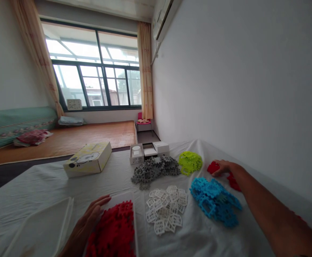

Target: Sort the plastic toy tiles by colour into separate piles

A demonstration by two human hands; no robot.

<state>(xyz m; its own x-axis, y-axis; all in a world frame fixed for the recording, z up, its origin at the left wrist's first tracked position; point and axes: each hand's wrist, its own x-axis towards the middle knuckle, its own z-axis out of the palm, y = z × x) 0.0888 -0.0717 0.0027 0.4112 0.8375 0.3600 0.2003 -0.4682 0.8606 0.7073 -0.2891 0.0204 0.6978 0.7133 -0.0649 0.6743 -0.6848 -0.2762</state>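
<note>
A clear plastic box (135, 221) at the bottom centre is filled with red interlocking plastic pieces (115, 228). My left hand (91, 214) lies along the box's left side, fingers stretched out and touching its rim. At the right, my right hand (223, 167) reaches far across the cloth, its fingers curled down on a small bunch of red plastic building pieces (213, 167). More red pieces (234, 182) show partly behind the forearm. Close by are a blue pile (212, 200) and a yellow-green pile (190, 162) of similar pieces.
White lattice pieces (166, 207) and grey pieces (156, 169) form two more piles. Small open boxes (137, 155) and a yellow-white carton (89, 160) stand farther back. A translucent lid (40, 228) lies left. The wall (238, 89) borders the table's right side.
</note>
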